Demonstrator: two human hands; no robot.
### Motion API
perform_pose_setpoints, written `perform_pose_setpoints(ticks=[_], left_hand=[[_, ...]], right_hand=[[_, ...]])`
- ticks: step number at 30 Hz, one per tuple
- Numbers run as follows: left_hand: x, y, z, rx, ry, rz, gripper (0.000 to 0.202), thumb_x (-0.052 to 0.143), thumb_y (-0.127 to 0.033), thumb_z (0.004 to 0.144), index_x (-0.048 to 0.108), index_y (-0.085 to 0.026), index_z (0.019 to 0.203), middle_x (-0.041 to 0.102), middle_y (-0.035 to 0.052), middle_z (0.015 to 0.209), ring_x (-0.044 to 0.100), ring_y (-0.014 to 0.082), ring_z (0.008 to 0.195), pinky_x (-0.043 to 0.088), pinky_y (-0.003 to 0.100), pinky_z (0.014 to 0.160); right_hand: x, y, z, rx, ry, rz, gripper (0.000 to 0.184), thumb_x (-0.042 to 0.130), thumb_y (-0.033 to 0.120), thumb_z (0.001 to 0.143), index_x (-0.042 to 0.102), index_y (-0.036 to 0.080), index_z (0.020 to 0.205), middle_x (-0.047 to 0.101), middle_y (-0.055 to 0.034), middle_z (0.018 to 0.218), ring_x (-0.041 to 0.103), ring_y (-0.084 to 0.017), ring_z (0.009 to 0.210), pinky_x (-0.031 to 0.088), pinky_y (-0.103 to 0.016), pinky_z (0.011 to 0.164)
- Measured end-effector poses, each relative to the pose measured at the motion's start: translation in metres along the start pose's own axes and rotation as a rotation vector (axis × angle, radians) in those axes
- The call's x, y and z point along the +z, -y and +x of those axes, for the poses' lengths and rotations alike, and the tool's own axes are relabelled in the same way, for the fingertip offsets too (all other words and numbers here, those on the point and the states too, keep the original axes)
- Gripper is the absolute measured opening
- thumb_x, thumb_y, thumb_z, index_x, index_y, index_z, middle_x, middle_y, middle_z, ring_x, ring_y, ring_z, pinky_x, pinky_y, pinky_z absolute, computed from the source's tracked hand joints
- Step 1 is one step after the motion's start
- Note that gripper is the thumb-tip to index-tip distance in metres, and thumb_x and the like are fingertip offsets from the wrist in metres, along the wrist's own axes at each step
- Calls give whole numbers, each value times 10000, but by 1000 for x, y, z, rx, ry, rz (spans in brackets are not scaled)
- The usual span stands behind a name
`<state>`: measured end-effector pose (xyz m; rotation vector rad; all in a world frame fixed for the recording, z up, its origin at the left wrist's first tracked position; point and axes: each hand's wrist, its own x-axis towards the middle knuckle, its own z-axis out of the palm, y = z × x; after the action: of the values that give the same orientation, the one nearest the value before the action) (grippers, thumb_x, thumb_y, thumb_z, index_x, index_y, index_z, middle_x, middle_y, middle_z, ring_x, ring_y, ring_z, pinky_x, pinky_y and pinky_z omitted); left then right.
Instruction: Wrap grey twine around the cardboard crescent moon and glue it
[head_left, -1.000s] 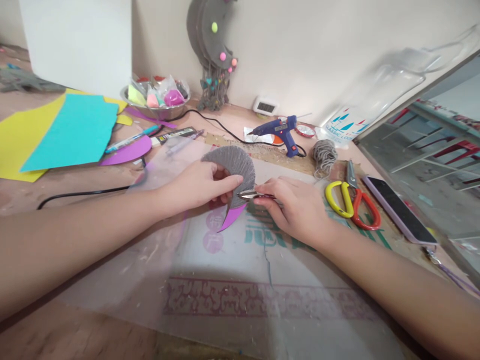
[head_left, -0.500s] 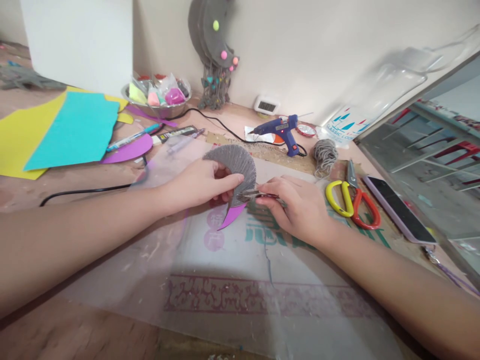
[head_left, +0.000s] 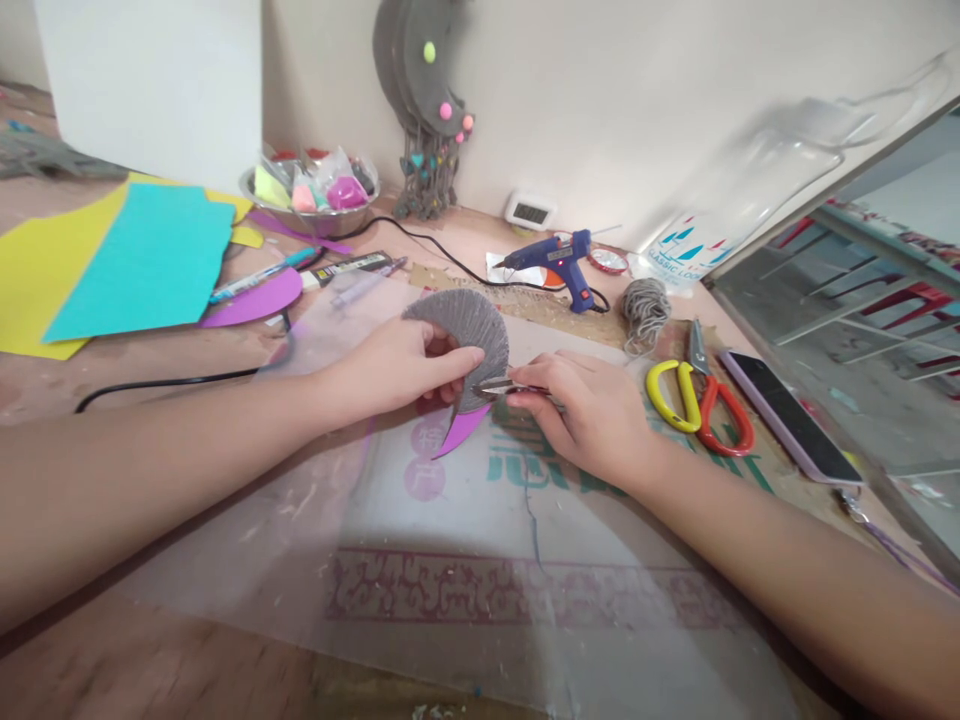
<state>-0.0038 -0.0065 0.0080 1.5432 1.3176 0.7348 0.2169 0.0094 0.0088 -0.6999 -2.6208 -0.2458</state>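
My left hand point(head_left: 415, 362) grips a crescent moon point(head_left: 474, 325) wrapped in grey yarn, thumb on its front face and fingers behind. The moon's lower tip is bare purple foam point(head_left: 461, 432). Pinched between the thumb and fingers of my right hand point(head_left: 589, 410) is a pair of small metal thread snips point(head_left: 499, 387). Their pointed blades lie against the moon's lower right part, close to where the yarn ends. My right fingers partly cover the snips. Both hands are above a see-through printed plastic sheet point(head_left: 450, 650).
A blue glue gun point(head_left: 559, 262), grey yarn ball point(head_left: 643, 310), scissors point(head_left: 699, 395) and phone point(head_left: 787, 415) lie behind and right. Coloured foam sheets point(head_left: 142, 265) and a metal bowl point(head_left: 300, 215) are left. A finished grey moon ornament point(head_left: 424, 100) hangs against the wall.
The whole view has shifted slightly, so everything appears a little further left. The snips' blades seem slightly more parted at the yarn; both hands keep their holds.
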Motion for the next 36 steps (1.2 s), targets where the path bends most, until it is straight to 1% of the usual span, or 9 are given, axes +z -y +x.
perform_pose_setpoints(ticks=[16, 18, 21, 22, 23, 25, 27, 33, 36], left_hand=[[-1, -2, -2, 6, -15, 63, 365, 545, -431, 811, 589, -177, 553, 615, 16, 505, 546, 119, 451, 423, 240, 454], [-1, -2, -2, -4, -10, 31, 367, 547, -434, 815, 586, -173, 560, 616, 18, 520, 543, 113, 455, 424, 235, 455], [0, -1, -2, -33, 18, -47, 363, 547, -444, 823, 583, -164, 594, 620, 21, 560, 540, 101, 470, 426, 220, 459], [0, 0, -2, -37, 32, -72, 359, 548, -447, 825, 585, -160, 611, 622, 20, 574, 538, 95, 475, 425, 214, 461], [0, 0, -1, -34, 46, -93, 359, 549, -452, 827, 586, -157, 625, 622, 19, 586, 534, 89, 479, 423, 207, 462], [1, 1, -1, -8, 70, -119, 364, 553, -461, 830, 583, -152, 640, 621, 17, 596, 527, 80, 482, 415, 196, 459], [1, 2, -1, 32, 84, -116, 367, 556, -459, 834, 572, -149, 638, 617, 14, 593, 523, 75, 479, 407, 189, 454], [-1, 2, -1, 122, 99, -40, 375, 531, -465, 852, 579, -151, 654, 588, -2, 578, 512, 76, 483, 397, 195, 458], [-1, 0, -2, 222, 133, 55, 392, 509, -459, 861, 561, -155, 620, 558, -17, 572, 492, 73, 497, 387, 200, 483]], right_hand=[[1, 0, -1, -16, 15, 21, 180, 489, 314, 922, 587, 167, 957, 662, -52, 807, 596, -156, 702, 426, -275, 636], [1, 1, -1, 93, -30, 99, 226, 511, 348, 908, 570, 162, 1022, 657, -54, 818, 591, -155, 697, 432, -277, 634], [1, 3, 1, 345, -92, 323, 443, 595, 402, 845, 500, 149, 1196, 640, -45, 835, 578, -149, 691, 440, -265, 615], [1, 3, 3, 420, -83, 414, 463, 611, 404, 828, 505, 154, 1203, 637, -41, 841, 576, -147, 699, 442, -261, 615], [1, 3, 5, 481, -57, 505, 423, 614, 399, 821, 541, 161, 1163, 635, -36, 837, 573, -146, 703, 442, -257, 616], [0, 4, 9, 581, 18, 663, 255, 590, 377, 827, 627, 170, 972, 625, -22, 785, 556, -138, 683, 433, -251, 612], [-1, 5, 12, 654, 73, 773, 214, 573, 369, 824, 639, 167, 799, 590, -8, 704, 514, -124, 629, 407, -246, 586], [-3, 4, 13, 720, 121, 986, 280, 591, 420, 801, 574, 169, 679, 453, 28, 609, 383, -90, 556, 312, -233, 526], [-4, 3, 13, 753, 59, 1012, 286, 612, 402, 790, 544, 164, 646, 399, 40, 582, 338, -79, 542, 287, -229, 515]])
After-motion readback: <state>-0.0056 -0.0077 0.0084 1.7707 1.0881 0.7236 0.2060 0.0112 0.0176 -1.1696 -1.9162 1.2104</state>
